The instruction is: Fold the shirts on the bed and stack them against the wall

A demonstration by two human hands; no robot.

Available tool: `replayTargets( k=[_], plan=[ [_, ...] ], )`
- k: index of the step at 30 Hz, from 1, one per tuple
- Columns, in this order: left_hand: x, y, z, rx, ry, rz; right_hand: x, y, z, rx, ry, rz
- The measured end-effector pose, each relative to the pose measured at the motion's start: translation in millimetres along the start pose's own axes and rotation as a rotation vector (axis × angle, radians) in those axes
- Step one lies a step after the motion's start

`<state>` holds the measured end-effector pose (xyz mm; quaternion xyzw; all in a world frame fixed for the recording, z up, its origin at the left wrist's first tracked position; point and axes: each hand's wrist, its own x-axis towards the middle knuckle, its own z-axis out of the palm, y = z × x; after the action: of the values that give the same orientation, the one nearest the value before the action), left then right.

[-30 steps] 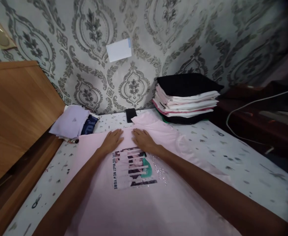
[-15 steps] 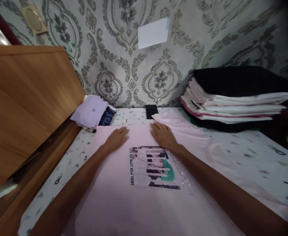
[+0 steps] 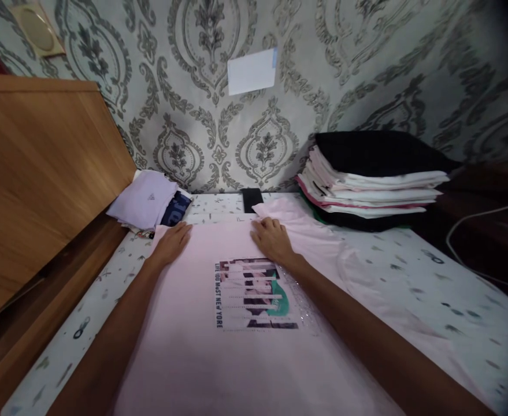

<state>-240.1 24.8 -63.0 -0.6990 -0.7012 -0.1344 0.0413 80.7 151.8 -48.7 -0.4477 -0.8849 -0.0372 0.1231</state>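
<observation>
A pale pink, thin knit T-shirt (image 3: 184,358) is spread from the centre of the view down to six o'clock, turned sideways. Its glossy photo print (image 3: 258,294), dotted with glittering specks, is set at the middle. On the shirt's far edge, the left hand (image 3: 172,242) is laid flat at eleven o'clock from the print, gripping nothing visible; the right hand (image 3: 271,237) is placed near twelve, fingers slightly bent, and whether cloth is pinched cannot be seen. If the hands are pulled unevenly, the soft fabric could be skewed; the rumpled folds at one o'clock could be pressed into creases. Underneath, a white sheet (image 3: 436,289) printed with small motifs is seen. Beyond, a squared stack of folded clothes (image 3: 379,190), topped in matte black, is set at two o'clock; a folded lilac garment (image 3: 143,199) is placed at ten, beside a smooth wood-grained panel (image 3: 41,185).
</observation>
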Motion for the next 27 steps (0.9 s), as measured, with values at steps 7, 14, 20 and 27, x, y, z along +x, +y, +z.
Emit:
replayTargets(
  k=[7, 14, 20, 27],
  plan=[
    [0, 0, -1.7, -0.003, -0.008, -0.008, 16, 4, 2, 0.025, -0.011, 0.082],
    [5, 34, -14.1, 0.018, 0.006, -0.028, 21, 20, 10, 0.119, 0.034, 0.087],
    [67, 118, -10.2, -0.186, -0.021, 0.182, 20, 24, 9, 0.202, 0.057, 0.083],
    [126, 164, 6.5, -0.101, -0.084, 0.127, 18, 26, 5, 0.235, 0.049, 0.061]
  ],
)
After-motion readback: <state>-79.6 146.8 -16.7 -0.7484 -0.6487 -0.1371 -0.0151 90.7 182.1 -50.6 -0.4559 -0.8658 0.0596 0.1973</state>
